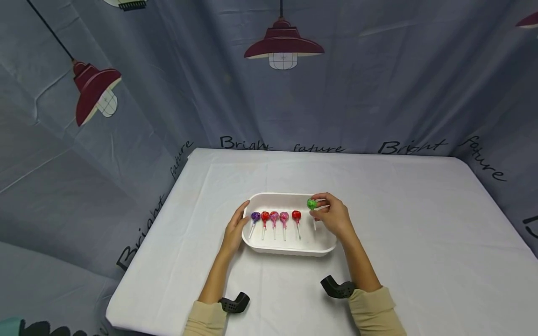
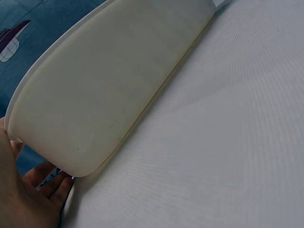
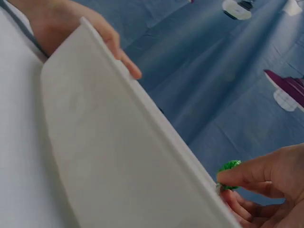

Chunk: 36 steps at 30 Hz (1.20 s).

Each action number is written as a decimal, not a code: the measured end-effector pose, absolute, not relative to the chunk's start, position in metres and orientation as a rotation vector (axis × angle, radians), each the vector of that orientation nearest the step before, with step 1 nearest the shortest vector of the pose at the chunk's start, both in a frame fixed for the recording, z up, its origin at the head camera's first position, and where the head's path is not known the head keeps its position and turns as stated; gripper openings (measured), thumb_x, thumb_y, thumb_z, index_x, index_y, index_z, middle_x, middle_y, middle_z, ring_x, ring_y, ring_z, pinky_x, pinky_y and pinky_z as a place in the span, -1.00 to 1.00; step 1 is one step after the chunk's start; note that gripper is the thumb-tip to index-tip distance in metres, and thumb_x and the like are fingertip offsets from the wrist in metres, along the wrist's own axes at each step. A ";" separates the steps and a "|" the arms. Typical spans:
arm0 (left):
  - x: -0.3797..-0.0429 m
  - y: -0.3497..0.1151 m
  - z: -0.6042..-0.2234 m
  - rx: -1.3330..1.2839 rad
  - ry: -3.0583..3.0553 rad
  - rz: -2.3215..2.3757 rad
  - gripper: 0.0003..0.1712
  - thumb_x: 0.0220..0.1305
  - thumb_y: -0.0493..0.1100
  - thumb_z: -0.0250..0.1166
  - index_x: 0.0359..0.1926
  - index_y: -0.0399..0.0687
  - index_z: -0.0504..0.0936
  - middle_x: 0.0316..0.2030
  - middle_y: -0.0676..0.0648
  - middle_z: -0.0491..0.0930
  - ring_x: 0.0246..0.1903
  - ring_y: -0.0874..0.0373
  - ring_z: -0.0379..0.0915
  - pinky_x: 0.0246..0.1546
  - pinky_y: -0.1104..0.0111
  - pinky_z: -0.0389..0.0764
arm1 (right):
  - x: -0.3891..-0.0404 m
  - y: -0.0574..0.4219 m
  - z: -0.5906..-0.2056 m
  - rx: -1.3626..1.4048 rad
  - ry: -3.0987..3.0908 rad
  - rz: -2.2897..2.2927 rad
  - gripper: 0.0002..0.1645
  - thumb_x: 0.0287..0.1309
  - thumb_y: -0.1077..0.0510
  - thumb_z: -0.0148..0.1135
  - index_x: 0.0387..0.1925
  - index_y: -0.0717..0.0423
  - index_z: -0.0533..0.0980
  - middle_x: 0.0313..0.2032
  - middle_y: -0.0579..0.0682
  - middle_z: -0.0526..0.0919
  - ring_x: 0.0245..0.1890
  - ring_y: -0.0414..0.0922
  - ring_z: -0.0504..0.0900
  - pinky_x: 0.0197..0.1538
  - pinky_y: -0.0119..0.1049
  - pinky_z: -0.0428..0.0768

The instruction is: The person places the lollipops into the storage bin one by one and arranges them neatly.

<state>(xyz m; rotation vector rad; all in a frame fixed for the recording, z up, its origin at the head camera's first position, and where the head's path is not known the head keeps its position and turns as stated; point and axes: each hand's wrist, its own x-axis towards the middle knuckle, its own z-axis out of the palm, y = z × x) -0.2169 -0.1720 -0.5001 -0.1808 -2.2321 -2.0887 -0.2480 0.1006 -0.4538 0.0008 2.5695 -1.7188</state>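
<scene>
right hand [image 1: 334, 217] has its fingers curled round the green lollipop [image 1: 312, 204], pinching it over the right end of the white tray [image 1: 290, 249], wrapped head up by the far rim and stick pointing down into the tray. left hand [image 1: 236, 227] lies open, fingers straight along the tray's left wall, touching it (only palm and fingertips show at the wrist view's corner). five lollipops [image 1: 274, 218] lie in a row inside, purple, red, pink, pink, red.

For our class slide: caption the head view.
Right hand holds a green lollipop over a white tray.
</scene>
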 end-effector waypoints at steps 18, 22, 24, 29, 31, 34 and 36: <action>-0.217 -0.172 -0.500 -0.193 -2.231 -2.091 -0.49 0.37 -0.33 -0.04 0.33 -0.15 0.23 0.37 -0.23 0.03 0.36 -0.01 -0.13 0.35 0.32 -0.07 | -0.248 0.075 -0.468 0.023 2.798 -1.596 -0.53 -0.09 0.40 0.32 -0.05 0.22 0.49 -0.25 0.17 0.55 -0.33 0.00 0.60 -0.34 -0.26 0.63; -0.216 -0.172 -0.498 -0.190 -2.240 -2.093 -0.48 0.37 -0.33 -0.04 0.33 -0.15 0.23 0.37 -0.23 0.02 0.36 0.00 -0.14 0.34 0.34 -0.07 | -0.250 0.073 -0.470 0.071 2.833 -1.549 -0.55 -0.12 0.42 0.33 -0.08 0.23 0.51 -0.28 0.16 0.55 -0.35 -0.01 0.59 -0.30 -0.24 0.61; -0.216 -0.172 -0.498 -0.185 -2.242 -2.090 -0.48 0.37 -0.33 -0.04 0.33 -0.15 0.23 0.37 -0.23 0.03 0.36 0.00 -0.13 0.35 0.34 -0.07 | -0.250 0.073 -0.472 0.095 2.853 -1.517 -0.56 -0.14 0.42 0.33 -0.11 0.24 0.51 -0.31 0.16 0.55 -0.36 -0.02 0.57 -0.32 -0.25 0.58; -0.215 -0.172 -0.495 -0.173 -2.245 -2.090 -0.48 0.37 -0.32 -0.03 0.33 -0.16 0.23 0.37 -0.23 0.02 0.36 -0.01 -0.13 0.35 0.33 -0.07 | -0.252 0.072 -0.478 0.114 2.909 -1.434 -0.62 -0.15 0.40 0.32 -0.17 0.28 0.52 -0.39 0.17 0.55 -0.37 -0.03 0.50 -0.38 -0.31 0.44; -0.216 -0.172 -0.495 -0.177 -2.241 -2.099 -0.48 0.37 -0.33 -0.03 0.33 -0.17 0.23 0.37 -0.23 0.02 0.36 0.00 -0.14 0.34 0.34 -0.07 | -0.252 0.072 -0.480 0.115 2.916 -1.409 -0.63 -0.15 0.39 0.32 -0.18 0.29 0.52 -0.42 0.16 0.55 -0.38 -0.03 0.48 -0.39 -0.32 0.40; -0.216 -0.172 -0.496 -0.185 -2.238 -2.113 -0.48 0.37 -0.33 -0.04 0.34 -0.17 0.22 0.37 -0.23 0.01 0.36 0.02 -0.15 0.34 0.36 -0.07 | -0.252 0.071 -0.482 0.108 2.911 -1.378 -0.63 -0.16 0.41 0.34 -0.19 0.31 0.51 -0.44 0.15 0.53 -0.41 -0.03 0.47 -0.41 -0.31 0.41; -0.217 -0.172 -0.496 -0.188 -2.235 -2.124 -0.48 0.37 -0.34 -0.05 0.34 -0.16 0.21 0.38 -0.22 0.01 0.36 0.04 -0.16 0.34 0.38 -0.07 | -0.252 0.071 -0.483 0.102 2.907 -1.357 -0.62 -0.18 0.41 0.36 -0.20 0.31 0.51 -0.44 0.15 0.54 -0.42 -0.04 0.48 -0.41 -0.31 0.42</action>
